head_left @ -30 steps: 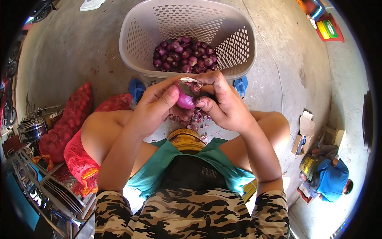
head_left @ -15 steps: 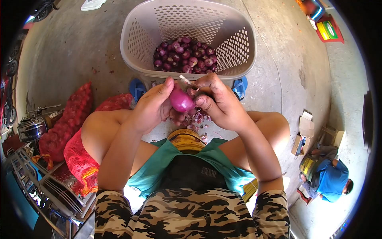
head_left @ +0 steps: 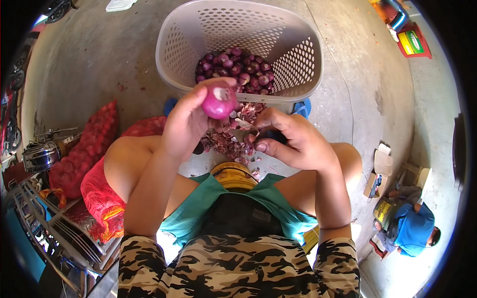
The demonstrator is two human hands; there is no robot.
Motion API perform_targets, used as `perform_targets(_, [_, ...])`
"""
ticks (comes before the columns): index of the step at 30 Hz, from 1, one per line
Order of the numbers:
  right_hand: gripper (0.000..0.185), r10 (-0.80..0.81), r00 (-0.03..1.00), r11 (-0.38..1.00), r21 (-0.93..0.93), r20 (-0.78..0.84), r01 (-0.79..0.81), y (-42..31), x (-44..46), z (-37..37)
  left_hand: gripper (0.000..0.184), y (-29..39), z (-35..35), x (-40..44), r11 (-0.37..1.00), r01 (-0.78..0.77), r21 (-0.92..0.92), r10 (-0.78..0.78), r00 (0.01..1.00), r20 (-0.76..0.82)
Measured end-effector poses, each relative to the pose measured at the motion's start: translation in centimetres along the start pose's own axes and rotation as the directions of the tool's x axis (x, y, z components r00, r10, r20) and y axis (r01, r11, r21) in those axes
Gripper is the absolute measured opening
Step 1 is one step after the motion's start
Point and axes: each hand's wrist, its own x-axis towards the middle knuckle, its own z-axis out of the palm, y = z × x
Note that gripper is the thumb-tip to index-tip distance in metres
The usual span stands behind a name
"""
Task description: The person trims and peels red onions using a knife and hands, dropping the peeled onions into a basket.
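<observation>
My left hand grips a peeled red onion, raised just in front of the basket, with a pale cut patch facing up. To its right and lower, my right hand is closed on a small knife, whose pale blade points toward the onion without touching it. Most of the knife's handle is hidden by the fingers. Below both hands, onion skins lie heaped on the floor. Beyond the hands stands a grey perforated basket with many peeled red onions in its bottom.
Red mesh sacks of onions lean at the left, beside a metal rack and a metal pot. A yellow container is between the knees. At right are a cardboard box and a seated person in blue.
My left hand has lifted the onion up toward the basket and turned it. My right hand has drawn away, right and down, with the knife, so the two hands are apart.
</observation>
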Motion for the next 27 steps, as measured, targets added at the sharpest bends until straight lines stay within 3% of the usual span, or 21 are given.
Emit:
perform_targets(1, [0.028, 0.115, 0.99, 0.993, -0.027, 0.076, -0.113, -0.5, 0.0, -0.3, 0.056, -0.2, -0.8, 0.3, 1.0, -0.02, -0.018, 0.021, 0.999, 0.033])
perform_targets(4, [0.035, 0.427, 0.886, 0.84, -0.442, 0.179, -0.316, -1.1, -0.3, -0.7, 0.055, -0.1, -0.7, 0.5, 0.997, -0.067, -0.022, 0.067, 0.998, -0.02])
perform_targets(7, [0.044, 0.558, 0.818, 0.727, -0.56, 0.143, -0.398, -1.4, -0.3, -0.2, 0.054, -0.1, -0.5, 0.5, 0.996, -0.089, -0.01, 0.089, 0.996, -0.032])
perform_targets(13, [0.04, 0.388, 0.902, 0.835, -0.487, 0.189, -0.258, -0.3, -0.2, 0.5, 0.051, -0.3, -0.4, 0.6, 0.99, -0.12, -0.08, 0.115, 0.991, -0.062])
perform_targets(16, [0.04, 0.424, 0.883, 0.795, -0.549, 0.199, -0.258, 0.3, -0.5, 0.6, 0.048, -0.5, -0.8, 0.7, 0.987, -0.075, -0.14, 0.067, 0.996, -0.058])
perform_targets(22, [0.053, 0.61, 0.778, 0.693, -0.577, 0.148, -0.433, -1.1, 0.3, 0.6, 0.048, -0.5, -0.8, 0.6, 0.977, -0.017, -0.211, -0.001, 0.996, -0.087])
perform_targets(27, [0.055, 0.59, 0.785, 0.727, -0.547, 0.188, -0.415, -1.1, 0.5, 0.7, 0.049, -0.5, -1.1, 0.6, 0.965, 0.031, -0.261, -0.046, 0.998, -0.051])
